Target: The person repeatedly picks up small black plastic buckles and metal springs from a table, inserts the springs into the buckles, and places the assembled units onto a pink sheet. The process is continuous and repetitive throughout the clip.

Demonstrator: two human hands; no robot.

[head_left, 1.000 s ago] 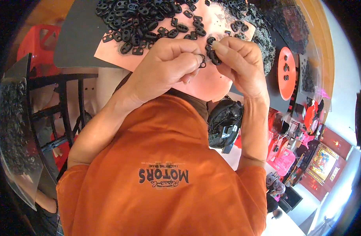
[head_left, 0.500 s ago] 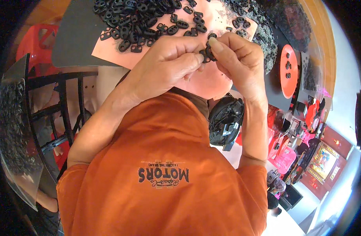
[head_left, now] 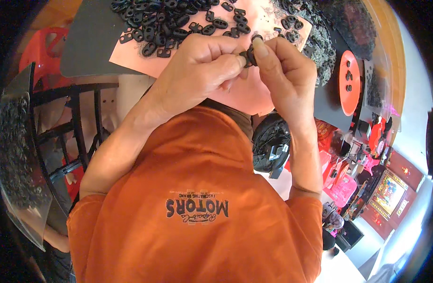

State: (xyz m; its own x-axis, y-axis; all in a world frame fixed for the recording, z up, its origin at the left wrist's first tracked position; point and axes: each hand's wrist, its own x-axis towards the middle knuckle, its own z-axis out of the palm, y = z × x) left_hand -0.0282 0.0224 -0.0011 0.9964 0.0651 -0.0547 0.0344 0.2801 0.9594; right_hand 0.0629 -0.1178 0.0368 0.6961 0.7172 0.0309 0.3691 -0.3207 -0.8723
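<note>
My left hand (head_left: 197, 70) and my right hand (head_left: 289, 70) meet over a pink sheet (head_left: 131, 56). Between their fingertips is a two-hole black plastic cord lock (head_left: 251, 55). The thumb and fingers of my right hand pinch its oval body. Against it, my left thumb and forefinger close on a small dark piece (head_left: 245, 57), mostly hidden by the fingertips. Just beyond my hands lies a heap of similar black cord locks (head_left: 164, 19), with several loose ones spread on the sheet.
The sheet covers part of a dark table (head_left: 91, 42). Beyond my right hand sits a pile of wispy grey-black scraps (head_left: 324, 61). An orange oval tray (head_left: 348, 103) holds several black pieces. Left of the table stand a red chair (head_left: 44, 40) and a black metal frame (head_left: 75, 113).
The flat holed piece at my left fingertips now shows less and sits closer against the oval part. My hands stay together in nearly the same place; the view has shifted slightly.
</note>
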